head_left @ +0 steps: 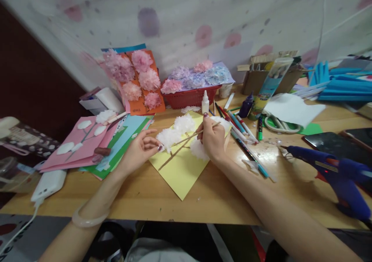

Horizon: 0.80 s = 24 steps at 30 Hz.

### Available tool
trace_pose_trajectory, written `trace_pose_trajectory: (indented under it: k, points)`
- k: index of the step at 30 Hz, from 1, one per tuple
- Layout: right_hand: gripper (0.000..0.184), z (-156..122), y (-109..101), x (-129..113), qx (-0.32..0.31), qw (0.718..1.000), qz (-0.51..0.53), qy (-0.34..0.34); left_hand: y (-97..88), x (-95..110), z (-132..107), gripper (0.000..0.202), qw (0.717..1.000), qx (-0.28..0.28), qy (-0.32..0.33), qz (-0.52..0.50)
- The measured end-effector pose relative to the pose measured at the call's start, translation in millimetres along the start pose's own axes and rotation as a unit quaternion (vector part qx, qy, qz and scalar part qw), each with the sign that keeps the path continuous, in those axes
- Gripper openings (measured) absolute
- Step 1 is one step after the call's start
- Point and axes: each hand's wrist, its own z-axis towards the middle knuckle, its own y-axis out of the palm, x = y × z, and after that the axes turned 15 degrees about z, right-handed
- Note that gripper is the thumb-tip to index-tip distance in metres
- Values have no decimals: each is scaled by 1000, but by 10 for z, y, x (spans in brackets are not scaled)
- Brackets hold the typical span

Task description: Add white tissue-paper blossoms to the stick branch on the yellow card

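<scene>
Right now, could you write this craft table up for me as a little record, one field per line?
Left hand: the left hand is at the left edge of the white fluff; whether it pinches any is unclear
Right hand: the right hand holds a thin stick slantwise above the yellow paper
On the paper: white fluff and a brown branch
Behind: white bottle, upright; red basket
Right side: pens; blue glue gun
</scene>
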Motion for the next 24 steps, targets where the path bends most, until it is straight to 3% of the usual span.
trace_pose_trajectory:
  k: [4,8,14,24]
  points:
    - [52,-26,19,-3,-45,999,1,0,176,-23,9,56,999,-1,9,41]
    - [51,-23,22,8,-53,998,15,5,287,-63,89,53,992,35,52,109]
    - [53,-39,2,-2,-35,999,-5,-35,314,-67,172,49,973,75,92,198]
    - [53,-93,22,55,-92,994,-30,-60,288,-76,175,48,944,68,122,300]
